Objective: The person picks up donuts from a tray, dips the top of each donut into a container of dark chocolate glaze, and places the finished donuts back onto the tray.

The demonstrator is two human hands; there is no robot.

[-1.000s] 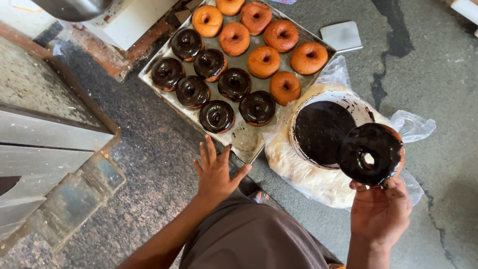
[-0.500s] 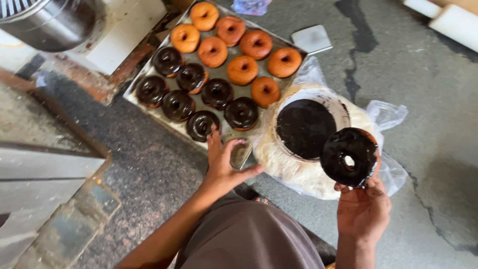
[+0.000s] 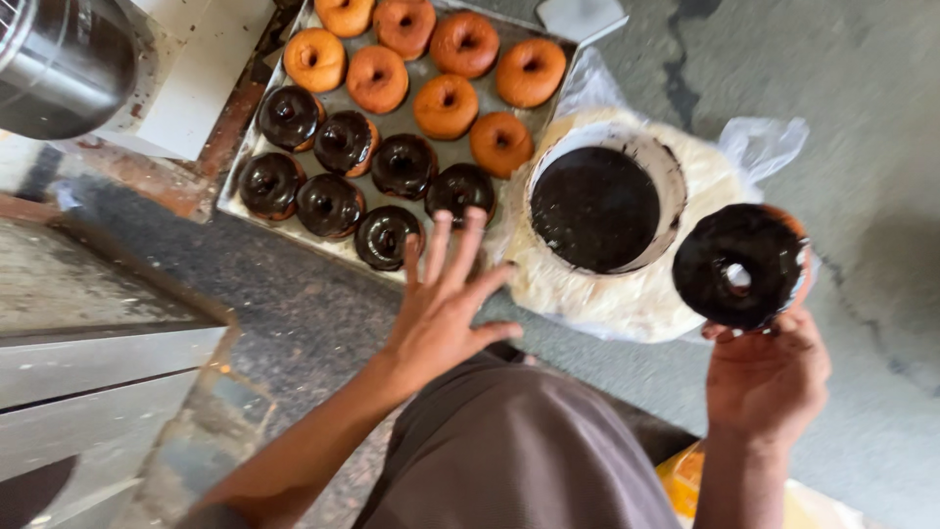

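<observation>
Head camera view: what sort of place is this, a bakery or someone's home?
Probably a small, informal doughnut-making spot, not a tidy shop. A metal tray of plain and chocolate-coated doughnuts sits on rough concrete ground, beside a bowl of chocolate glaze. The right hand holds a freshly dipped doughnut.

We see a grey concrete floor [image 3: 881, 147], cracked and stained with dark patches, lit by soft daylight. Left of that floor runs a dark speckled stone ledge [image 3: 294, 304]. Beyond the ledge, at the upper left, stands a shiny metal pot [image 3: 59, 64] beside a white block [image 3: 201, 69].
</observation>
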